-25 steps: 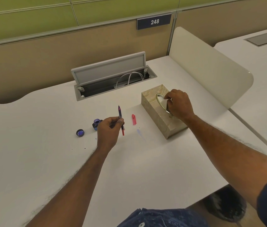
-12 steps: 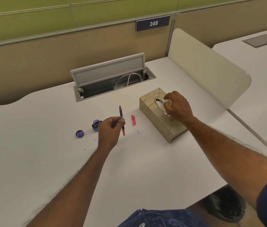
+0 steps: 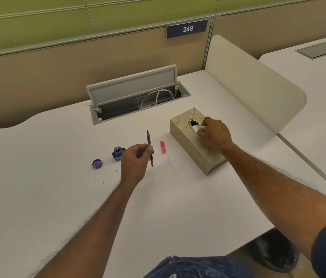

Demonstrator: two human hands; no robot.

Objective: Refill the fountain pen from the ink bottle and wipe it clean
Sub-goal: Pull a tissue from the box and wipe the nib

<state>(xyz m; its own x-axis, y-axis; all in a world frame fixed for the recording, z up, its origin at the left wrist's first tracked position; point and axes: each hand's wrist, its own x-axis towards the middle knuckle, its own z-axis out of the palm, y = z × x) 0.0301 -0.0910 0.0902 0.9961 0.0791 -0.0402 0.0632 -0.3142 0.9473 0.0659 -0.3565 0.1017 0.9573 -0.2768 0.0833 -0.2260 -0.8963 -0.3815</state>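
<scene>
My left hand (image 3: 136, 160) pinches the fountain pen (image 3: 148, 138) between thumb and curled fingers above the middle of the desk (image 3: 58, 197), nib toward the far edge. The open ink bottle (image 3: 118, 153) stands just to the left of that hand. My right hand (image 3: 215, 135) rests on the tissue box (image 3: 180, 127) nearer the right edge, fingertips closed on a white tissue (image 3: 197, 128) at its oval slot.

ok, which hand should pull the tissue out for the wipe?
Right: the right hand pinches the tissue at the tissue box slot. The left hand is occupied, gripping the fountain pen near the ink bottle.
</scene>
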